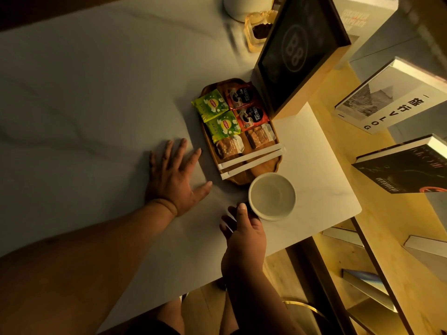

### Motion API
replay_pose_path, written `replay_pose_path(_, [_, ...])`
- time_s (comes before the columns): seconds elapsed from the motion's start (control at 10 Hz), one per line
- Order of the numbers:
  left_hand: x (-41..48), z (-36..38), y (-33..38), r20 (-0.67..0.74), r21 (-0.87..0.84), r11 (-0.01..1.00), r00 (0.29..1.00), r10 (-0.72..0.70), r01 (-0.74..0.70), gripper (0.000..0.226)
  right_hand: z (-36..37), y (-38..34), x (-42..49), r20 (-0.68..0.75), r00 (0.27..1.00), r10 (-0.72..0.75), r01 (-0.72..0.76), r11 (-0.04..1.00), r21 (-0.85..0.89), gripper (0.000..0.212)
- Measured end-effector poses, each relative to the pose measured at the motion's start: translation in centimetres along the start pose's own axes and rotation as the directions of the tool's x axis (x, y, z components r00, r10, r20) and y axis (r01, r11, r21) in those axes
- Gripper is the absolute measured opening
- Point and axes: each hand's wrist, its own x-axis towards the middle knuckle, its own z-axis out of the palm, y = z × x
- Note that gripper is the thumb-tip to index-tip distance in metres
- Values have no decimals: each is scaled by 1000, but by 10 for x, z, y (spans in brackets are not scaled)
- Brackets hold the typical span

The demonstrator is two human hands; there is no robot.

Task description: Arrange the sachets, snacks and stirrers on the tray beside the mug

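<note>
A wooden oval tray [266, 169] lies on the white table. On it sit two green tea sachets [214, 105], two red coffee sachets [244, 96], two wrapped snack bars [228, 147] and two white paper-wrapped stirrers [251, 158] laid across its near end. An empty white mug [272, 197] stands just in front of the tray. My right hand [243, 234] grips the mug's handle side. My left hand [174, 176] rests flat on the table left of the tray, fingers spread, holding nothing.
A dark framed sign [295, 52] leans right behind the tray. Books [391, 97] stand on shelving to the right. A glass jar [257, 27] and a white container [244, 6] sit at the far table edge. The table's near edge is close to my body.
</note>
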Motion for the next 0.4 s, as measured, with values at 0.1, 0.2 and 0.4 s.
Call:
replay_pose_path(0.1, [0, 0, 0, -20, -5, 1000, 1000, -1, 1, 91, -3, 1, 0, 3, 1000, -18, 18, 1000, 20, 11])
replay_pose_path(0.2, [-1, 2, 0, -13, -2, 1000, 1000, 0, -1, 91, -5, 2, 1, 14, 1000, -23, 23, 999, 27, 12])
replay_pose_path(0.4, [-2, -12, -1, 5, -107, 994, 1000, 8, -7, 87, -7, 0, -6, 56, 998, 32, -27, 996, -89, 18])
